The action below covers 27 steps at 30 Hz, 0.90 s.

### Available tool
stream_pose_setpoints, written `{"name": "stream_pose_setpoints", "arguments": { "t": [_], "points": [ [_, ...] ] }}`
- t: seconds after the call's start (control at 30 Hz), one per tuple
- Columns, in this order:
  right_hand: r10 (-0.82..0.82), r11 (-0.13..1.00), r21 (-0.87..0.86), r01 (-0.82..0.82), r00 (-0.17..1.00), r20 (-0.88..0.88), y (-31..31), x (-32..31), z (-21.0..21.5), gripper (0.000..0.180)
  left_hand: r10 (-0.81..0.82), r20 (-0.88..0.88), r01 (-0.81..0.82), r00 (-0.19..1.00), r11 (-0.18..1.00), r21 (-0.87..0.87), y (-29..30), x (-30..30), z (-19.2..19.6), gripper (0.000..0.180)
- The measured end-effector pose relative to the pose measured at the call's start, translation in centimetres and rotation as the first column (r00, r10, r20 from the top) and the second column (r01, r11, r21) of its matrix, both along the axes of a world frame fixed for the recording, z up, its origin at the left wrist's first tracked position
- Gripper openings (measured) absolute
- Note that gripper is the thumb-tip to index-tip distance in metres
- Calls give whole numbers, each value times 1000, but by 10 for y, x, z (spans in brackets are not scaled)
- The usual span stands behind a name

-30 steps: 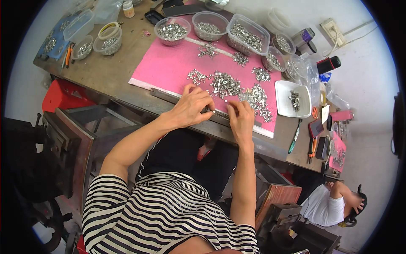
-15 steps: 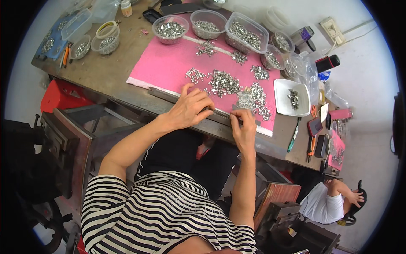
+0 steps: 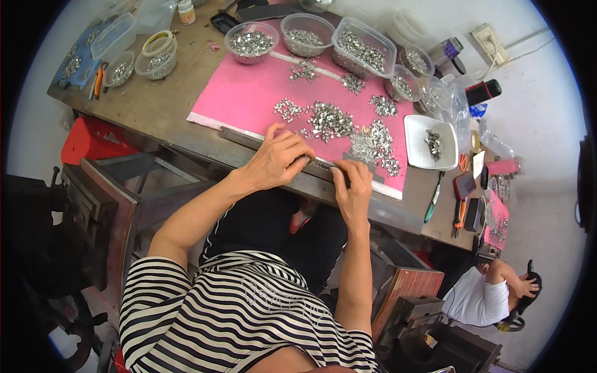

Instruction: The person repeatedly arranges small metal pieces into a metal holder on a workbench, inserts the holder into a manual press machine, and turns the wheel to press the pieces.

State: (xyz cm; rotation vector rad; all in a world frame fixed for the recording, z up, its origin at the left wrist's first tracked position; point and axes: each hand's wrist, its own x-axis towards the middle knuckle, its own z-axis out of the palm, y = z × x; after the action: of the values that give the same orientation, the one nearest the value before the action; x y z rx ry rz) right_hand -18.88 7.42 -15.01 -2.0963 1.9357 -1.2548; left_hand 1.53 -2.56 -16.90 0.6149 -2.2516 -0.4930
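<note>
A long grey metal bar lies along the front edge of the worktable, under both hands. My left hand rests over its middle, thumb and forefinger pinched and the little finger raised. Between the hands, a row of small metal pieces runs along the bar. On the bar's right part, my right hand is closed, with thumb and fingertips together. What either pinch holds is too small to make out. Just beyond lies a pile of small silver metal pieces on a pink mat.
Plastic tubs of silver pieces, including a round one, line the mat's far side. A white tray, a green-handled tool and orange-handled pliers are at right. A red stool stands left. Another person sits at lower right.
My right hand has shifted slightly left along the bar, closer to my left hand. The left hand stays nearly where it was.
</note>
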Motion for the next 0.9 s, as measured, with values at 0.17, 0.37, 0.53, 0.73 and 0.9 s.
{"name": "stream_pose_setpoints", "arguments": {
  "t": [0.17, 0.37, 0.53, 0.73, 0.9],
  "points": [
    [-39, 999, 30, 42, 996, -77, -8, 8, -8, 21, 2, -18, -2, 1000, 1000, 10, 1, -2, -2, 11],
    [-25, 996, 89, 23, 999, 21, -8, 5, -3, 13, 65, -13, -65, 998, 997, -38, 8, -11, -1, 12],
    [-14, 996, 94, 8, 998, 63, -7, 2, -2, 10, 27, 1, -27, 1000, 996, -84, 11, -25, -1, 15],
    [-5, 1000, 28, 5, 999, 34, -7, 3, -7, 10, 68, 39, -62, 997, 990, -123, 12, -31, -4, 14],
    [-42, 995, 94, 24, 979, 201, -1, -5, -9, 12, 65, 11, -64, 998, 994, -85, 15, -32, -1, 13]
  ]
}}
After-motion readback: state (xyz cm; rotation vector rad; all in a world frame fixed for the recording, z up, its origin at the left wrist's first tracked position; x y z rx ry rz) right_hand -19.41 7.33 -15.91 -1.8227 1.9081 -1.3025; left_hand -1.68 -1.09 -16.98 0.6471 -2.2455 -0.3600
